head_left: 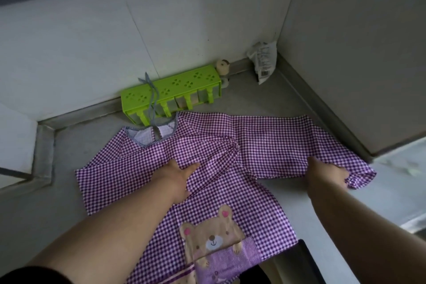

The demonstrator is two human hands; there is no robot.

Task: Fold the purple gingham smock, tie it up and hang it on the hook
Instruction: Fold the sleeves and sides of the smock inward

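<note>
The purple gingham smock [232, 193] lies spread front side up on the grey counter, with a bear picture near its lower hem. One sleeve is folded across the chest. My left hand [178, 177] presses flat on the chest, fingers straight. My right hand [327, 174] grips the cuff end of the other sleeve [272, 145], which stretches out to the right. A grey-blue tie cord [151, 94] runs up from the neckline over the green rack. No hook is in view.
A lime-green rack [170, 91] with pegs lies against the back wall, a small cream figure [223, 67] beside it. A white plastic packet [264, 61] leans in the far right corner. Walls close the counter at the back and right.
</note>
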